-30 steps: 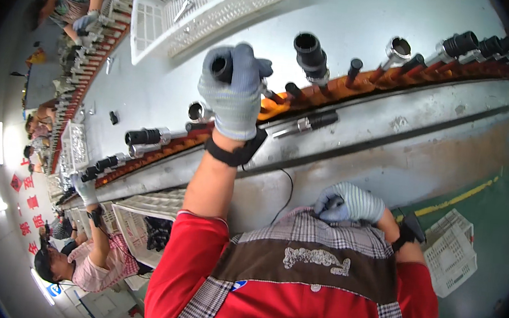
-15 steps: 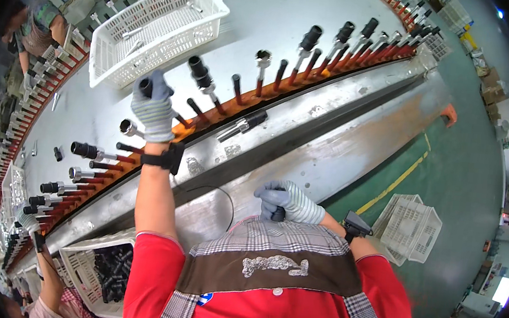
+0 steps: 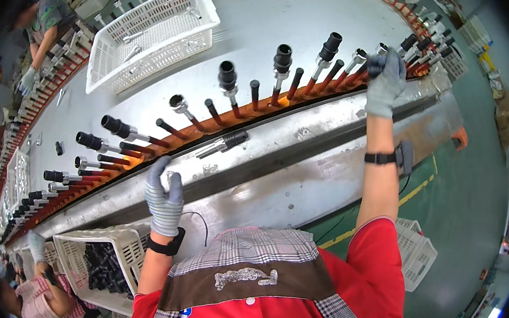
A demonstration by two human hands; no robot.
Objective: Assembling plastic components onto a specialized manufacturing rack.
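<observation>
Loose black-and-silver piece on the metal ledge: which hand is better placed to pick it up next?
Probably the left hand: it is open, looks empty and is nearer to the loose piece. The right hand is curled and farther off, toward the picture's right.

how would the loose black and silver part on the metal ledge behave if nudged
The part might roll, as its black end looks roughly round and it lies on its side. It is probably stiff, since its silver end shines like metal. It may also slide, with bare ledge beside it.
</observation>
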